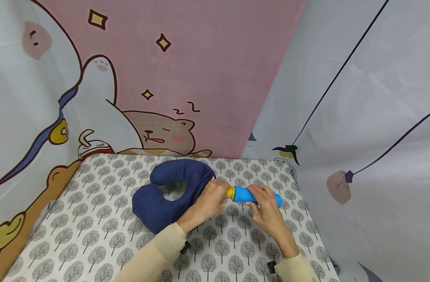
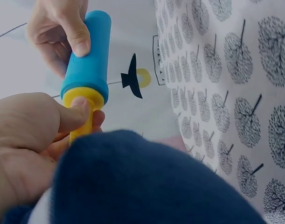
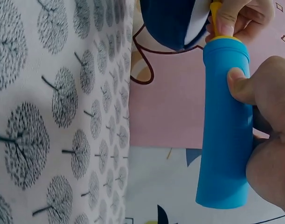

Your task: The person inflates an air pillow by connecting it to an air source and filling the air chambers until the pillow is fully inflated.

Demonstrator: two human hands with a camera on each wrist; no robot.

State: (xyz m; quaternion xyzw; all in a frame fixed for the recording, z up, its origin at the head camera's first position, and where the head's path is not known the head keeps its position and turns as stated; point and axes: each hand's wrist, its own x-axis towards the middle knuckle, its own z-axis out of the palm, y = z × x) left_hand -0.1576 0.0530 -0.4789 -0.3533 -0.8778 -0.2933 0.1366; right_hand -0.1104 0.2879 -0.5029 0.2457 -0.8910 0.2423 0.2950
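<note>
A hand pump [image 1: 241, 194] with a blue barrel and a yellow nozzle end is held level between both hands. My left hand [image 1: 212, 197] pinches the yellow end [image 2: 86, 121] between thumb and fingers, right beside the edge of a navy neck pillow [image 1: 158, 209]. My right hand [image 1: 268, 209] grips the blue barrel [image 3: 226, 140], its thumb lying along the side. The U-shaped pillow lies on the cloth with its opening toward the left. In the right wrist view, a white strip [image 3: 197, 21] shows on the pillow's edge. The nozzle's tip is hidden by my left fingers.
A white cloth [image 1: 105, 235] printed with grey trees covers the work surface. Behind it hangs a pink cartoon backdrop [image 1: 215, 78], and a pale curtain wall [image 1: 377, 98] rises on the right. Black straps or devices [image 1: 272, 267] sit at both wrists.
</note>
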